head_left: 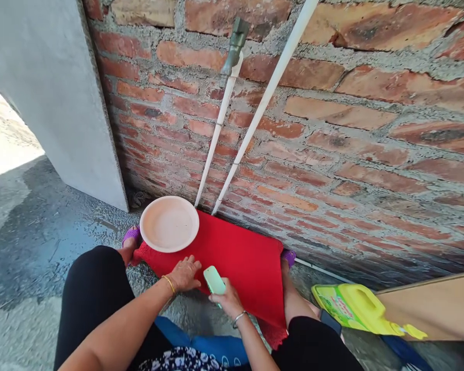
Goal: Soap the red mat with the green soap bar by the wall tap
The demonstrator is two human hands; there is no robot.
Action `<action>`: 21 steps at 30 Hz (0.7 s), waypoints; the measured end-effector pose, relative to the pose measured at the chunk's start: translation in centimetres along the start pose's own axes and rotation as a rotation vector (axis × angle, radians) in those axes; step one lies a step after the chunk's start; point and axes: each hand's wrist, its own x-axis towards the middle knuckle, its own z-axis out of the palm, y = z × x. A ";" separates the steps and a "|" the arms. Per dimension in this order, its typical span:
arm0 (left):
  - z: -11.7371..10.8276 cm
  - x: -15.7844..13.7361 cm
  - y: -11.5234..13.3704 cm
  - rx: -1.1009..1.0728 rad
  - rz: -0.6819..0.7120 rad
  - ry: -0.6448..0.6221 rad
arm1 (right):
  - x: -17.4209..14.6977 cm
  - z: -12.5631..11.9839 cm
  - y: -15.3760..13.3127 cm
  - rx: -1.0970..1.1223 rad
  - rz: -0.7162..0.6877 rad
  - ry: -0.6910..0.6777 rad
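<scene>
My right hand [227, 299] is closed round a pale green scrub brush [215, 280], smooth back facing up; its underside is hidden. The brush is over the near edge of a red cloth [239, 252] spread on a low surface. My left hand [184, 273] has its fingers apart and holds nothing, palm down at the cloth's near left edge. Whether it presses on the cloth I cannot tell. Just beyond it, a pale pink basin [169, 224] sits on the cloth's left end; its inside looks nearly bare.
A brick wall [294, 175] stands behind the cloth, with white pipes [247, 134] and a tap [234, 49]. A yellow detergent jug [355, 306] leans at the right by a tan board [436, 304]. A grey slab [73, 103] stands at the left above wet concrete [62, 226].
</scene>
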 end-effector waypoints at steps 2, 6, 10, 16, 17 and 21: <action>-0.5 0.2 -1.6 0.015 -0.156 0.007 | 0.9 0.2 -0.8 0.020 0.089 0.128; -0.5 0.4 -4.2 0.048 -0.365 -0.009 | 2.4 2.0 -4.1 -0.093 0.077 0.266; -0.2 0.7 -5.7 0.050 -0.489 -0.004 | 3.6 3.9 -6.9 -0.282 -0.009 0.262; 0.1 1.6 -5.9 0.013 -0.487 -0.042 | 3.2 1.3 -4.6 -0.369 0.131 0.286; 0.2 1.7 -5.9 0.023 -0.485 -0.042 | 2.9 0.4 -3.5 -0.362 0.189 0.300; 1.0 2.5 -6.3 0.006 -0.488 -0.033 | 1.9 -2.6 0.8 -0.326 0.385 0.412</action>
